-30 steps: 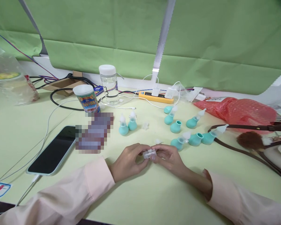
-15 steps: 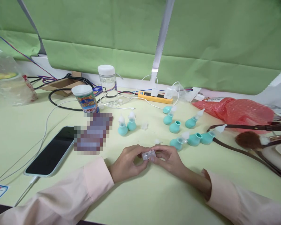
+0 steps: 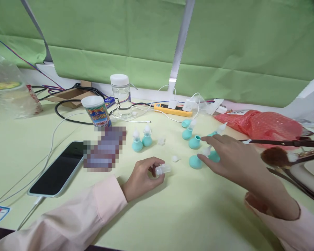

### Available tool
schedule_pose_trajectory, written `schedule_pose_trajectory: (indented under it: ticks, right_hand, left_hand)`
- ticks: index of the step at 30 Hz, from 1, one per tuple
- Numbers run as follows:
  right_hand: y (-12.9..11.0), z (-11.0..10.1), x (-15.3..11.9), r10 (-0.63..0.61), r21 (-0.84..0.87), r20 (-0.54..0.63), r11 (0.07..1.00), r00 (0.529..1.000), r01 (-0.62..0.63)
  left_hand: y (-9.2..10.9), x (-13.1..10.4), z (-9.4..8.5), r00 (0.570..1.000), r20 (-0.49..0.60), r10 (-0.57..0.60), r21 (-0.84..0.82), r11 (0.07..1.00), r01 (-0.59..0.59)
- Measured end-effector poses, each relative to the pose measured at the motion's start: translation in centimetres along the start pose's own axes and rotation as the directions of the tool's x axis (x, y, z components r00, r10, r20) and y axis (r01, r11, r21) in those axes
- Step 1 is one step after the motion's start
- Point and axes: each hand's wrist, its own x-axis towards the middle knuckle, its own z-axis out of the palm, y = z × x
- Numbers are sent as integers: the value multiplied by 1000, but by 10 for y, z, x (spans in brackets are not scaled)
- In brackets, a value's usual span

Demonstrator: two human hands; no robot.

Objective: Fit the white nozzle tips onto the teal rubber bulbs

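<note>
Between the thumb and fingers of my left hand (image 3: 143,177) is a small clear plastic tube (image 3: 163,169), held just above the table. My right hand (image 3: 232,158) reaches over the teal rubber bulbs, thumb and fingers apart, with nothing seen in it. Near its fingertips stands a teal bulb with an open mouth (image 3: 194,142). Another teal bulb (image 3: 195,162), with a clear nozzle on it, lies by the thumb. The hand partly hides more bulbs. A small white tip (image 3: 175,159) lies between my hands. Two bulbs with white tips (image 3: 142,139) stand further left.
To the left lie a charging phone (image 3: 59,169) and a pixelated item (image 3: 104,149). Behind them are a printed cup (image 3: 96,111) and a clear water bottle (image 3: 122,97). A yellow power strip (image 3: 172,111) runs along the back. Red bubble wrap (image 3: 269,123) and a bag strap (image 3: 279,143) are at right.
My right hand has let go of the clear tube and moved right and up over the teal bulbs, its fingers spreading. My left hand stays in place with the tube.
</note>
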Motion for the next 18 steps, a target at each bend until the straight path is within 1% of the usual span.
schedule_pose_trajectory:
  ticks: [2,3,4,5,7,9,11,12,14,15,18]
  right_hand:
    - [11,4,4,-20,120,189,993,982,-3]
    - [16,5,6,-42,186,258,983,965,-7]
    - [18,5,9,-65,247,298,969,952,-12]
    - [20,3,11,-72,298,304,954,950,-23]
    - [18,-1,18,-43,375,234,926,971,-49]
    - [11,-3,27,14,456,111,888,994,-63]
    - [1,1,41,43,544,11,838,999,-42]
    - [-4,5,48,56,569,-19,821,998,-35]
    - [-13,18,64,85,563,-45,826,995,-45]
    - [-16,25,72,92,543,-38,838,995,-57]
    - [-22,43,89,65,501,47,862,997,-80]
  left_hand:
    - [-1,0,0,1000,-4,-10,-8,1000,10]
    - [-1,0,0,1000,-4,-8,-9,1000,8]
    - [-1,0,0,1000,-3,-2,-8,1000,2]
    - [-2,0,0,1000,4,7,-6,1000,-7]
    - [-1,0,-1,999,27,29,4,1000,-29]
    - [-1,-1,-2,997,45,57,20,998,-58]
    - [-1,-2,-2,994,55,95,29,995,-96]
    - [-1,-3,-2,992,56,115,32,993,-117]
    - [-3,-4,-2,987,52,149,34,988,-151]
    - [-4,-5,-1,986,47,157,34,987,-159]
    - [-6,-5,-1,990,15,139,37,989,-140]
